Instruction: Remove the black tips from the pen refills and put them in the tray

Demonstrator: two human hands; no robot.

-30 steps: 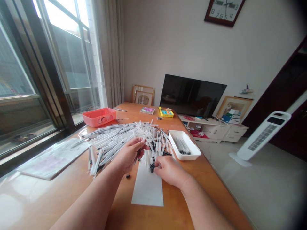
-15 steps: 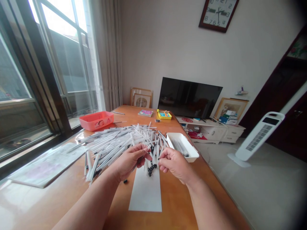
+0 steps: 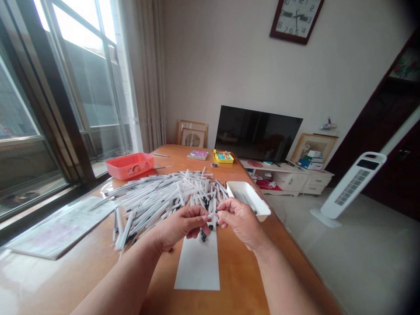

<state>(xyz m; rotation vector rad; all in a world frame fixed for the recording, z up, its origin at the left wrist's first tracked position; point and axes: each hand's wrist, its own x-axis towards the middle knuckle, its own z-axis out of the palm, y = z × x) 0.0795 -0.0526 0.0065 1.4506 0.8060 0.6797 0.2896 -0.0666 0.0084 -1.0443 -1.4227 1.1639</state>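
1. So, the left hand [image 3: 179, 227] sits low in the frame, just left of centre, its fingers [image 3: 198, 214] pinched narrow around a thin white pen tube [image 3: 210, 215].
2. The right hand [image 3: 241, 221] faces it from the right, thumb and forefinger drawn into a narrow pinch at the tube's tip; whether they actually grip it, I cannot tell.
3. Directly beneath the hands, black pen parts [image 3: 203, 235] show at the near edge of a heap of white pen tubes [image 3: 157, 197], which sprawls across the middle of the table toward the left.
4. Below the heap, a white paper sheet [image 3: 197, 267] lies flat on the wooden table [image 3: 243, 275].
5. Just beyond the right hand, a white plastic tray [image 3: 247, 199] holds a small row of pens [image 3: 244, 199].
6. Farther up the table, a coral-red plastic basket [image 3: 129, 165] sits left of centre, with a small book [image 3: 197, 155] and a yellow box [image 3: 223, 157] further along.
7. Beyond the table's far end stands a dark flat-screen television [image 3: 257, 133], with a wall clock [image 3: 296, 21] at the top of the frame and a white tower fan [image 3: 352, 190] at the right.
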